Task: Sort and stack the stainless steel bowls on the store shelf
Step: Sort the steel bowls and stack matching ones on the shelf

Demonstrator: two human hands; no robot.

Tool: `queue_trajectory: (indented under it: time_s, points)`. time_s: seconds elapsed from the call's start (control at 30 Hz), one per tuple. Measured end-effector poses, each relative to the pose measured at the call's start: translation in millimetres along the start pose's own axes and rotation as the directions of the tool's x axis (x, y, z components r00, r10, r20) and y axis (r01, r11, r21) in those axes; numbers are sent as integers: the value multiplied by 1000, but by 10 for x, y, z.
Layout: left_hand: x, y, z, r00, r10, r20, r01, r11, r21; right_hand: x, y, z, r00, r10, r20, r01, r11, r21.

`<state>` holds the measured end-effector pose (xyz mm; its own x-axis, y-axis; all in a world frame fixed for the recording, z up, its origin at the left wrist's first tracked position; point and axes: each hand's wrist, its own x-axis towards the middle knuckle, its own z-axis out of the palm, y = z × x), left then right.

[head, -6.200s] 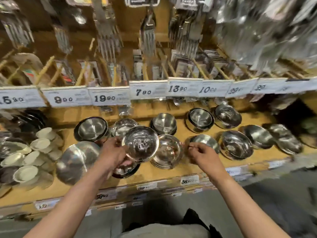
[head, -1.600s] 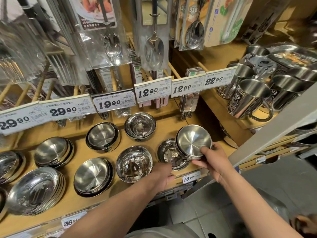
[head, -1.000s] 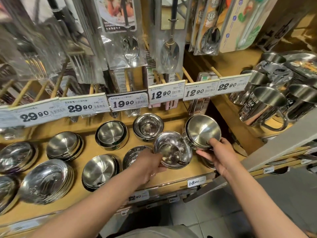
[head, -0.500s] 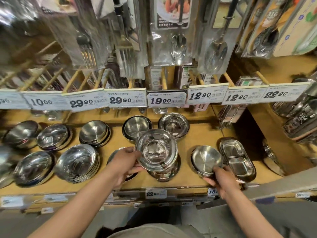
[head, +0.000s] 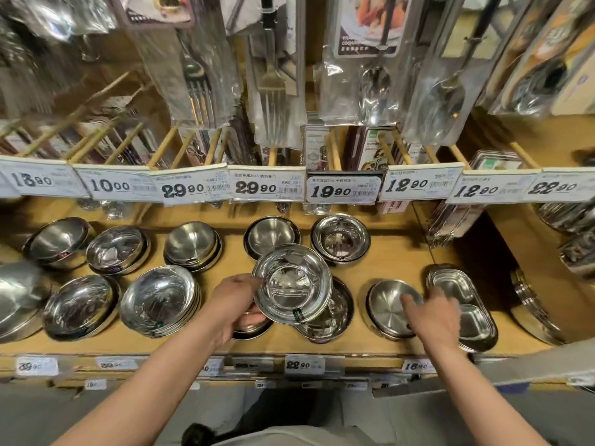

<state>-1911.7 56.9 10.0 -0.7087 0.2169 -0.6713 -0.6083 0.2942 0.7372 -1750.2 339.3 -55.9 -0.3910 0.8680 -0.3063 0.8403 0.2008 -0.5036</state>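
Now L hand [head: 232, 302] grips tilted bowl [head: 292, 284]; R hand [head: 433, 317] touches dish [head: 391, 309].

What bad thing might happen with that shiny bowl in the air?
The left hand holds the shiny bowl tilted by its rim alone, so it might slip and clang onto the bowl stack below. The right hand, reaching over the flat dish, might nudge it toward the shelf edge.

Mirror-silver bowl [head: 292, 283] in my left hand [head: 232, 304], brushed grey steel bowl [head: 391, 309] under my right hand [head: 433, 315], honey-yellow wooden shelf [head: 396, 262], white price tags [head: 267, 187] with black digits, 1 black-framed tag [head: 344, 190]
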Motion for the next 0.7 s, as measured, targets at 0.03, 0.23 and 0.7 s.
queue_trajectory:
  time_s: [0.03, 0.23, 0.7]
  points:
    - [-2, 18, -23, 1000, 5, 1, -5, 1000, -6, -3, -118, -15, 999, -51, -20, 50, 998, -39]
    - [-54, 119, -218, 999, 37, 17, -36, 997, -73, 195, -598, -37, 993, -37, 109, 64, 964, -257]
    - [71, 131, -270, 1000, 8, -19, -10, 993, -114, 418, -895, 296, 955, -283, 87, 286, 958, -18]
